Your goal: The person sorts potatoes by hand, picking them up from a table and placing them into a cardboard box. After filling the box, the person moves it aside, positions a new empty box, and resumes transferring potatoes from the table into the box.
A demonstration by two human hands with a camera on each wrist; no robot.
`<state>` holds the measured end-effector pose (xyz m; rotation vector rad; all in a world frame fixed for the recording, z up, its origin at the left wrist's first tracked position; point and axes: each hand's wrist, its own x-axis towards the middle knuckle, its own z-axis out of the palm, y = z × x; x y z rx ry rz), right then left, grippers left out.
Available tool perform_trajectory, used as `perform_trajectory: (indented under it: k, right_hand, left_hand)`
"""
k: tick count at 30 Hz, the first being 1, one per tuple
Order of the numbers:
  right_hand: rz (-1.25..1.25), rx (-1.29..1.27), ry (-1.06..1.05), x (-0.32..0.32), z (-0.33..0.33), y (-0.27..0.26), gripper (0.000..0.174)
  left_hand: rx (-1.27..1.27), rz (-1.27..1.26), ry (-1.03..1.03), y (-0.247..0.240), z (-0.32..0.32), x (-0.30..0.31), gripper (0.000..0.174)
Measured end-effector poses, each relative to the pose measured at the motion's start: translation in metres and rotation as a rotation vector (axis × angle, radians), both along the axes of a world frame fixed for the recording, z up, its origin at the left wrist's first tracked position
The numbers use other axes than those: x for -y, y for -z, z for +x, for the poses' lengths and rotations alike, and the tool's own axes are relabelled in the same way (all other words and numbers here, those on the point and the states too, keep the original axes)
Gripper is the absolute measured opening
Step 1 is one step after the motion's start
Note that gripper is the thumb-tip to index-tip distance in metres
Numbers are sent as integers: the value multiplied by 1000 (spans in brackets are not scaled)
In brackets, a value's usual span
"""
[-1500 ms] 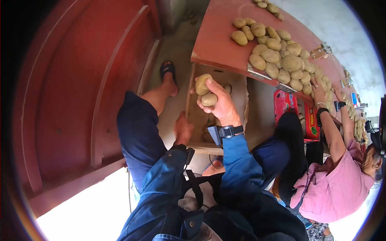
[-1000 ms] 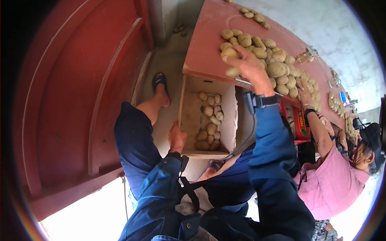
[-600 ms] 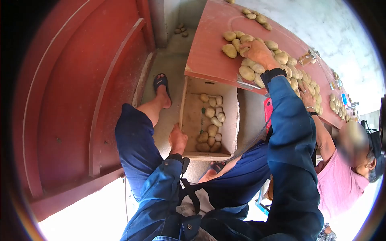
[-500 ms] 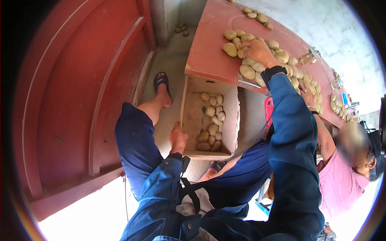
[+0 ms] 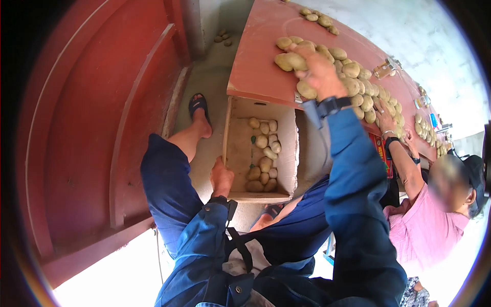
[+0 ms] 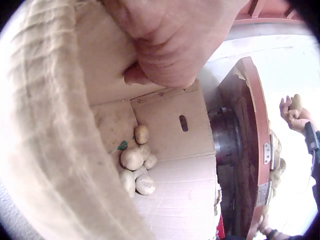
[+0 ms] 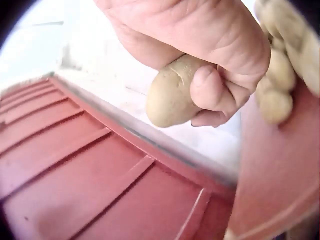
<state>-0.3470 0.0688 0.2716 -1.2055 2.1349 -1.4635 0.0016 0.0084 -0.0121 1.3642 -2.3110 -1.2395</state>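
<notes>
My right hand grips a potato, thumb and fingers curled round it, just over the near-left end of the potato pile on the red table. In the right wrist view more potatoes lie behind that hand. My left hand holds the left wall of an open cardboard box below the table edge. The left wrist view shows its thumb inside the box wall; its other fingers are hidden. Several potatoes lie on the box floor, along its right side.
The red table stretches to the right, with metal hinges on its near edge. Another person in a pink shirt reaches onto the pile from the right. A red printed box stands beneath the table. A red door is on the left.
My right hand has gone from above the box, where it held two potatoes, to the pile on the table, and now grips a potato there. My left hand stays on the box.
</notes>
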Motion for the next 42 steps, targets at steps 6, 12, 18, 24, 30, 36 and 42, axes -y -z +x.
perform_trajectory:
  k: [6,12,18,24,30,36,42]
  right_hand:
    - [-33,1288,-54,15,135,83,51]
    - [71,1352,-252,0,196,116,41]
    - [80,1008,-274,-14,187,57,44]
    - [151,597,-140,-31,144,2,46]
    - [236,288,107,-26,61,-33,45]
    - [220,31,404,-22,-41,-48,52]
    - [653,-580,319,-23,-131,-8,43]
  left_hand:
    - [28,-9,-6,8,4,1,46]
    - [92,39,4,-16,0,1,48]
    - [46,80,-2,0,1,3,50]
    - [15,51,7,17,2,3,49]
    - [40,37,2,2,2,1,52]
    - [73,47,-14,-8,0,0,52]
    - [82,54,-15,-14,0,0,49]
